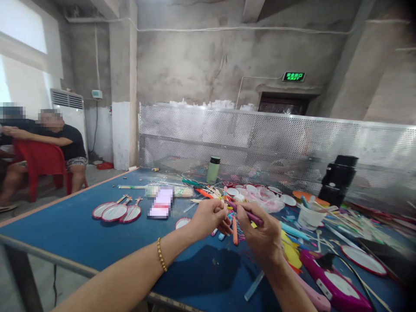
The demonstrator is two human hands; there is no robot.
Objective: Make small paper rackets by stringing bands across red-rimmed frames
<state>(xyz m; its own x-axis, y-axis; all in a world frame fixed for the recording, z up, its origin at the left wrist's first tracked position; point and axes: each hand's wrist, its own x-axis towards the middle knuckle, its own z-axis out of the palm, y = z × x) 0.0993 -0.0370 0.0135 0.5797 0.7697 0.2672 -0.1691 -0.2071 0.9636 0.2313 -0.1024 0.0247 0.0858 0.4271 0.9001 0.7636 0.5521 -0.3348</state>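
My left hand (209, 219) is closed, pinching a thin upright stick (225, 195) with coloured bands near its top. In my right hand (264, 234) lies a dark purple marker pen (250, 213), its front end close to the stick. Whether the tip touches the stick I cannot tell. Beneath both hands lie loose pens, among them an orange marker (235, 232). Left of them, several round white fans (114, 212) with red rims and short handles overlap on the blue table (81, 238). A phone (161, 203) with a lit, blurred screen lies between the fans and my left hand.
A green bottle (213, 170) stands at the back by a perforated metal screen (201, 130). To the right are a white cup (310, 216) with tools, a magenta device (334, 281), a clear glue stick (254, 286) and heaped sticks. Two people sit at far left, one on a red chair (42, 160).
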